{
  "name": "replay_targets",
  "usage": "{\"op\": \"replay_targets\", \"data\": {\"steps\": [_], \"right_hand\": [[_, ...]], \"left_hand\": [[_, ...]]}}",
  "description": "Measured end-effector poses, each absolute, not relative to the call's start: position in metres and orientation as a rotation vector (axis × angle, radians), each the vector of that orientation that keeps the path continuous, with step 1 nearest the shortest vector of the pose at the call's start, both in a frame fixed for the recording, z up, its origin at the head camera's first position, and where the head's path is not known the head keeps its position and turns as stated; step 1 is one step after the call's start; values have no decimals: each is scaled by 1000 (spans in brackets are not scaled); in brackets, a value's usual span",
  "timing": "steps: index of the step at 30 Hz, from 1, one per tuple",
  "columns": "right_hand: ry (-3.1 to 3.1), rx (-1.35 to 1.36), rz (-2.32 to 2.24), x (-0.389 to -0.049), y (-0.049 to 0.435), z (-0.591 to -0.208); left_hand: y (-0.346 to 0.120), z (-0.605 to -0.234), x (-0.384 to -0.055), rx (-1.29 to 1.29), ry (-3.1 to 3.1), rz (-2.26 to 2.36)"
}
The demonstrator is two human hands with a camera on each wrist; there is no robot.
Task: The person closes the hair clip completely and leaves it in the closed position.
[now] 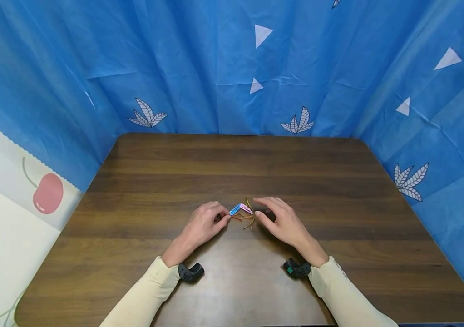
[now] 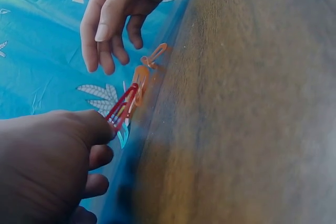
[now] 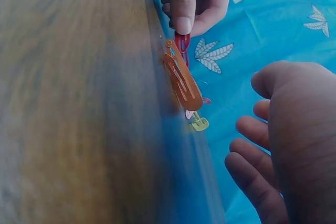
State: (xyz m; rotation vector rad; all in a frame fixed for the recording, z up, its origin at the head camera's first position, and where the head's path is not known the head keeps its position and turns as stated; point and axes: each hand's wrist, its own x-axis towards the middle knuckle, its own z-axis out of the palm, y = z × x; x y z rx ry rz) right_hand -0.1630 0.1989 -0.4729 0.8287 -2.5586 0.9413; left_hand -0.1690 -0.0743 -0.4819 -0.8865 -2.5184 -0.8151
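Observation:
Several snap hair clips lie close together on the table between the two hands. My left hand (image 1: 205,223) pinches the red hair clip (image 2: 122,106) between thumb and forefinger at one end. Beyond the red clip's far end are orange hair clips (image 3: 185,80), which overlap it in the wrist views. In the head view, a blue hair clip (image 1: 235,210) and a pink hair clip (image 1: 246,208) meet at an angle, and a yellow hair clip (image 1: 249,203) stands behind them. My right hand (image 1: 284,223) hovers just right of the clips, fingers spread and loosely bent, holding nothing.
The brown wooden table (image 1: 232,163) has rounded corners and extends on every side of the clips. A blue curtain (image 1: 195,68) with leaf prints hangs along its back and right. A pale cloth with a cherry print (image 1: 48,193) hangs at the left.

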Motion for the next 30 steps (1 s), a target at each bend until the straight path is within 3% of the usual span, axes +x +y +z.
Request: {"op": "replay_targets", "data": {"steps": [30], "right_hand": [[-2439, 1076, 1043, -158, 192, -475]], "left_hand": [[-69, -478, -163, -993, -2302, -1105]]}}
